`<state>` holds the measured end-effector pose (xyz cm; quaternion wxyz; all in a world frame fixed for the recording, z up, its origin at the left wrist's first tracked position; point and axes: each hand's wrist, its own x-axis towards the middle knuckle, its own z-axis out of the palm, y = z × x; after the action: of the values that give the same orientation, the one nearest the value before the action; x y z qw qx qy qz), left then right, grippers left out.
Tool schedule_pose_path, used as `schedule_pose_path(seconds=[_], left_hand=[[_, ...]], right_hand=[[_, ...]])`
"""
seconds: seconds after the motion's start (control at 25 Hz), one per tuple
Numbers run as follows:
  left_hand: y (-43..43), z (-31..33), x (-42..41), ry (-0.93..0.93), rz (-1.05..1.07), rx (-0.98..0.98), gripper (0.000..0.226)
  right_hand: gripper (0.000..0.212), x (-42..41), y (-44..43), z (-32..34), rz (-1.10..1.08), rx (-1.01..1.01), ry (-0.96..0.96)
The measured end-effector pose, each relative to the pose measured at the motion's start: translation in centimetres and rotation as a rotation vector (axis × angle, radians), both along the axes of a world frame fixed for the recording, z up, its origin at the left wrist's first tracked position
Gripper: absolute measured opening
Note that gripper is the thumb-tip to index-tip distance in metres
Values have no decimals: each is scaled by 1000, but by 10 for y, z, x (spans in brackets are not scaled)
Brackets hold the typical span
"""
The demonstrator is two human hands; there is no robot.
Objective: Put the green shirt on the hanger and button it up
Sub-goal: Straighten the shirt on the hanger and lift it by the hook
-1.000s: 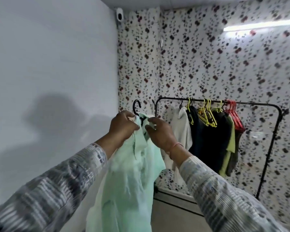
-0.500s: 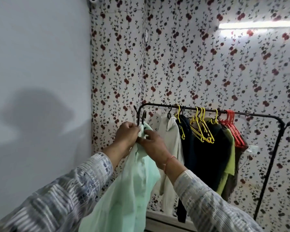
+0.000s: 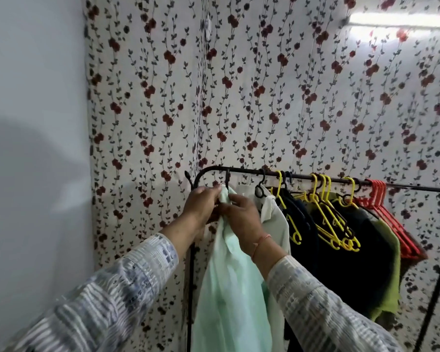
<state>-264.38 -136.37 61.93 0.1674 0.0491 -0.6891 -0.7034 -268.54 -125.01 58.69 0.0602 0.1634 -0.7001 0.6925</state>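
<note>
The pale green shirt [image 3: 229,288] hangs down from a black hanger [image 3: 228,177] whose hook sits on the black rail [image 3: 302,176] near its left end. My left hand [image 3: 201,203] pinches the shirt's collar from the left. My right hand [image 3: 241,214] grips the collar from the right, close against the left hand. Most of the hanger is hidden under the cloth and my fingers. Whether any button is fastened cannot be seen.
To the right on the rail hang a cream shirt [image 3: 274,219], black garments [image 3: 361,250], a lime one [image 3: 389,275], empty yellow hangers [image 3: 325,219] and red hangers [image 3: 391,219]. The flowered wall is just behind; a plain wall [image 3: 36,174] is at left.
The shirt on its hanger has gone from being held in the air left of the rail to hanging with its hook on the rail. Both hands have closed in on the collar.
</note>
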Motion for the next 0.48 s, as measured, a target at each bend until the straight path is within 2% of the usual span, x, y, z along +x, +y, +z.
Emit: schedule_pose_path(seconds=[0.16, 0.48], left_hand=[[-43, 11, -95, 3, -165, 38, 35], [-68, 14, -234, 15, -321, 115, 33]], right_hand=[[21, -89, -33, 13, -84, -76, -7], [20, -209, -58, 28, -182, -85, -53]])
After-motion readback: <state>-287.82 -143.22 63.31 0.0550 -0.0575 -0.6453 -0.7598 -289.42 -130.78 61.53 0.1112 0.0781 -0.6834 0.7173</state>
